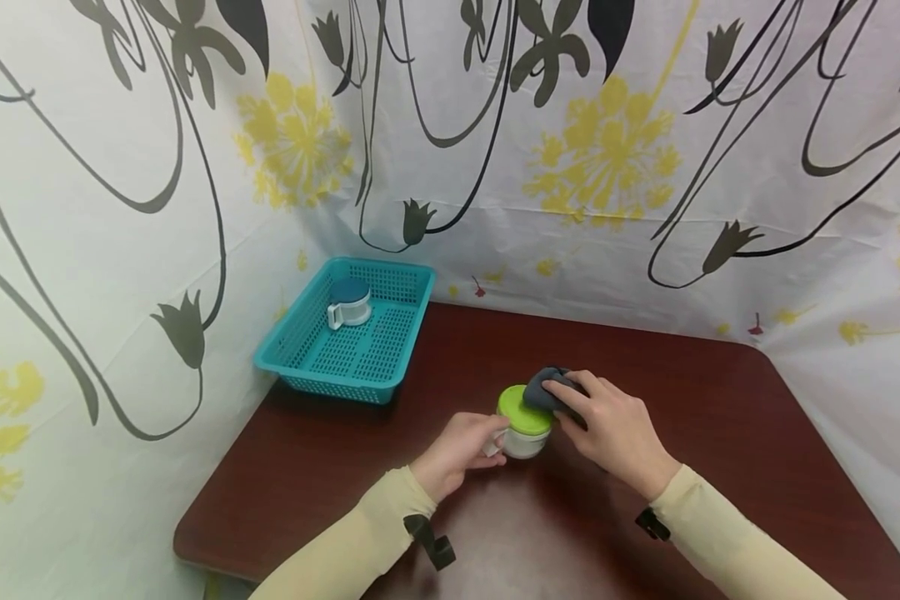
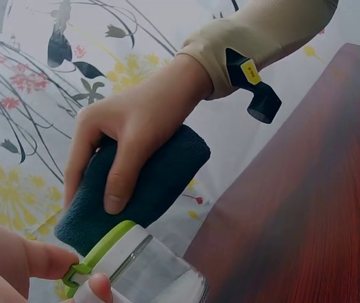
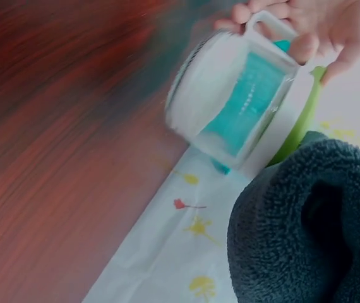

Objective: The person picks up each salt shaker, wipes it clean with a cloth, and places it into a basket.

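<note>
A clear jar [image 1: 523,443] with a white handle and a green lid [image 1: 518,408] is held up over the table. My left hand [image 1: 461,450] grips it by the handle, the thumb and fingers around it. In my right hand [image 1: 613,425] is a folded dark blue-grey cloth [image 1: 547,390], which touches the top of the green lid. The left wrist view shows the right thumb pressed along the cloth [image 2: 148,183] above the lid. White contents sit in the bottom of the jar [image 3: 211,101] in the right wrist view.
A turquoise plastic basket [image 1: 401,354] stands at the table's back left. Inside it is a similar jar [image 1: 354,312] with a blue lid and a white handle. The dark red table [image 1: 690,400] meets a patterned curtain [image 1: 480,183] behind and at the sides.
</note>
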Demonstrator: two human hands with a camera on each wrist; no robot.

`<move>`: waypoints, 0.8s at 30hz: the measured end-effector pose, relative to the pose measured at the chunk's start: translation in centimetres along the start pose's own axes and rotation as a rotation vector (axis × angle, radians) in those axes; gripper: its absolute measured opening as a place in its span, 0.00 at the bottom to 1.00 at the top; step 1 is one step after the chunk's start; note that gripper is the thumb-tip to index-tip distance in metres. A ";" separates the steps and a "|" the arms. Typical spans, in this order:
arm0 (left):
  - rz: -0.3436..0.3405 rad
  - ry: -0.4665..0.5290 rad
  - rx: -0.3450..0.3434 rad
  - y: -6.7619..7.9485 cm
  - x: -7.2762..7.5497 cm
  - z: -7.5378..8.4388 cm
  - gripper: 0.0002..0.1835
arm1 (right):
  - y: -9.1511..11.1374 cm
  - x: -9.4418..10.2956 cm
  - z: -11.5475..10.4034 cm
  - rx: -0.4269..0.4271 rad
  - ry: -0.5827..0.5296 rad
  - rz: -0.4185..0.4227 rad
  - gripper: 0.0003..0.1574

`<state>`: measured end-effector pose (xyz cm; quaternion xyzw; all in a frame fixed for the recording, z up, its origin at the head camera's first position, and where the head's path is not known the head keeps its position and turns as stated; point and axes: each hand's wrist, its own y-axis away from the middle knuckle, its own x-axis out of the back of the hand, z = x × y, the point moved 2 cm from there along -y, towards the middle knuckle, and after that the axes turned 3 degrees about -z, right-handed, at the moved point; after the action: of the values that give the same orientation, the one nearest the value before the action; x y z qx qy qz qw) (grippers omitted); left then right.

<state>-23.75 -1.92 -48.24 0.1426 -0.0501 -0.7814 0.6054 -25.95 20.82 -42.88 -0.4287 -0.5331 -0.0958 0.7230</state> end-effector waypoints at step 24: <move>-0.014 0.070 -0.024 0.0 -1.3 -0.1 0.11 | -1.2 0.0 -4.4 -0.034 -0.073 -0.009 0.35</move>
<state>-23.49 -0.69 -48.11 0.1628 -0.0184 -0.7809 0.6028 -23.63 16.94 -42.56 -0.4417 -0.5596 -0.0924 0.6951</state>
